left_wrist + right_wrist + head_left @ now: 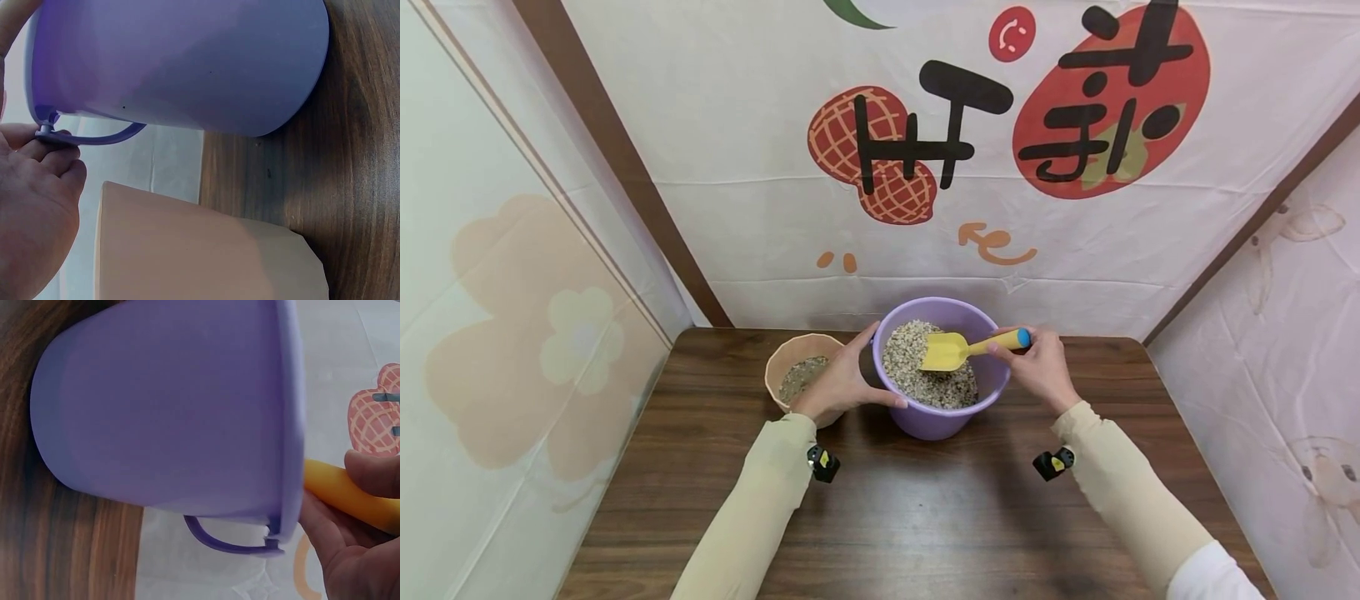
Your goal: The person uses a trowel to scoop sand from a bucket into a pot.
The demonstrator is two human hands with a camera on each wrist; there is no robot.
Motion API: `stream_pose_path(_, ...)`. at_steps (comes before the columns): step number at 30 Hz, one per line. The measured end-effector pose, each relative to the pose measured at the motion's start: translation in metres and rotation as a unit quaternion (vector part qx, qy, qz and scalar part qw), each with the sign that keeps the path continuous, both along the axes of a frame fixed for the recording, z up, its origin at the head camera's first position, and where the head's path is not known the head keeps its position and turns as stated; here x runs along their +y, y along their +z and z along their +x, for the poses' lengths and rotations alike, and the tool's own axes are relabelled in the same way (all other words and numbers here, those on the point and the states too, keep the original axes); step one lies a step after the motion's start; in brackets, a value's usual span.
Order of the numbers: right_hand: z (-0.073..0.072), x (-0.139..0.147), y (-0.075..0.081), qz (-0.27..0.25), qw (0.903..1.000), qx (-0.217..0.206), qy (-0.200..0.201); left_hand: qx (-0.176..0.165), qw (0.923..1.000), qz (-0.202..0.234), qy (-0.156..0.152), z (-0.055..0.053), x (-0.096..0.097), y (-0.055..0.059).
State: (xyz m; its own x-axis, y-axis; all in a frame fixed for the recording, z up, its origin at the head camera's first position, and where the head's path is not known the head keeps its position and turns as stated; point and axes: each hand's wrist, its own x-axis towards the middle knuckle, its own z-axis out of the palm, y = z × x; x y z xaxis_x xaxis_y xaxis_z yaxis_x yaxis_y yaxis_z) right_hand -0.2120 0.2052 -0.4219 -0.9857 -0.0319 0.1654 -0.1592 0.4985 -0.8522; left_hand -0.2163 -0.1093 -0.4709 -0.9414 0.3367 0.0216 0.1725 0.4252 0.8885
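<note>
A purple bucket (pixel 928 423) stands on the table, holding a heap of pale, speckled grains (pixel 917 373). My left hand (pixel 844 379) grips its left side, thumb along the near rim; in the left wrist view the fingers (pixel 59 159) curl at the end of the bucket's handle (pixel 112 139). Over the right rim, my right hand (pixel 1036 362) holds a yellow toy shovel (pixel 945 352) by its handle, whose end is blue. The shovel's blade lies over the grains inside the bucket. The right wrist view shows thumb and fingers around the shovel's handle (pixel 340 490).
Left of the bucket, partly behind my left wrist, stands a peach-coloured container (pixel 777 367) with greyish contents at its bottom. The dark wooden table (pixel 925 517) meets a printed white cloth wall (pixel 760 242) just behind the bucket. Cloth also hangs at both sides.
</note>
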Motion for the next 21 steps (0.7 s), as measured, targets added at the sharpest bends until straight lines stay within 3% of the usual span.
stream_pose_path(14, -0.002, -0.01, -0.007, -0.054, 0.9983, -0.021, -0.009, -0.006, 0.9998, 0.02, -0.003, 0.0, -0.001, -0.001)
stream_pose_path(21, -0.001, -0.018, -0.006, -0.1, 0.9941, -0.039, 0.015, -0.001, 0.9999, 0.016, -0.005, 0.0, -0.001, 0.0)
